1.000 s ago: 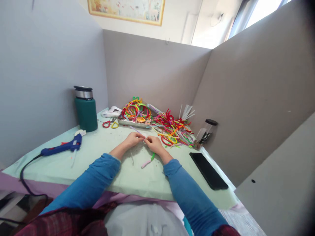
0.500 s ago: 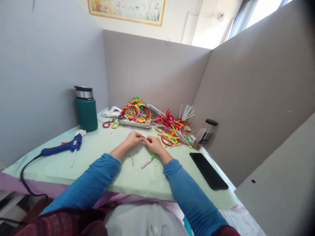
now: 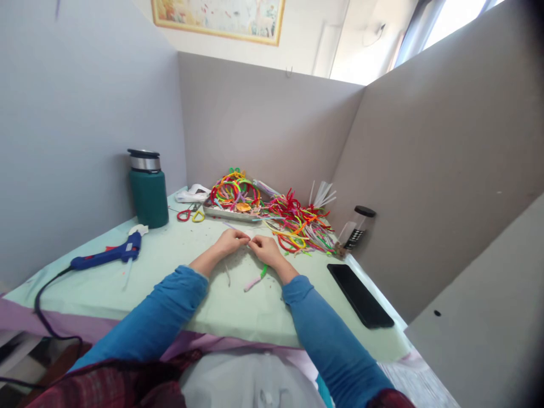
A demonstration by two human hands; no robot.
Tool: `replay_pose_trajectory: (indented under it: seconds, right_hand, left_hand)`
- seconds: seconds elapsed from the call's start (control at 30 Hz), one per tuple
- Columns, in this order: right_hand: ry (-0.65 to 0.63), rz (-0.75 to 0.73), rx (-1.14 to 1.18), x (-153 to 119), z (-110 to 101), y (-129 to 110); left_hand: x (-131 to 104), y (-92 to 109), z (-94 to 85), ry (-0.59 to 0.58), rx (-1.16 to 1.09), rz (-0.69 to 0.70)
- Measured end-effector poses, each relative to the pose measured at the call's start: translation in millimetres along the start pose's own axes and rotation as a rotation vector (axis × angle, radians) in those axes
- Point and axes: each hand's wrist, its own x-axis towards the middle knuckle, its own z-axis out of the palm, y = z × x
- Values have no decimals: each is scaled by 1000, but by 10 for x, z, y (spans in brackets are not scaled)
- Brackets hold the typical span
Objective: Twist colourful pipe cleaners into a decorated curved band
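Gray partition walls [image 3: 267, 119] close in three sides of a table spread with a pale green cloth [image 3: 170, 260]. Two arms in rolled-up blue sleeves [image 3: 164, 311] reach over its near edge. At the back, a tangled heap of pipe cleaners [image 3: 293, 218], red, yellow, orange and white, lies beside a shallow metal tray [image 3: 232, 216] piled with more colored pieces. A dark green bottle [image 3: 148, 195] stands upright at left; near it lies a blue glue gun [image 3: 104, 258]. A black smartphone [image 3: 360, 296] lies flat at right. In the middle, the left hand [image 3: 230, 242] and right hand [image 3: 266, 248] nearly meet, fingertips pinched closed on a thin lilac pipe cleaner [image 3: 229, 225], whose free end slants out beyond the left hand. Just below the right hand lies a short pink-and-green fuzzy piece [image 3: 255, 280]; below the left, a thin pale strip [image 3: 228, 275].
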Motion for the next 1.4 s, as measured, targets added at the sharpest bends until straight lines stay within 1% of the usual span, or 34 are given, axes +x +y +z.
replay_pose_trajectory:
  seconds: [0.23, 0.6, 0.8, 1.4]
  right_hand:
    - [-8, 3, -8, -2, -8, -11]
    - [-10, 1, -15, -7, -23, -26]
    - [-16, 7, -6, -10, -28, -30]
    - [-11, 1, -13, -5, -27, -28]
  left_hand:
    - [-10, 11, -4, 21, -3, 30]
    - [-6, 13, -7, -4, 29, 15]
    - [-19, 25, -11, 4, -19, 14]
    - [-14, 15, -3, -22, 0, 45]
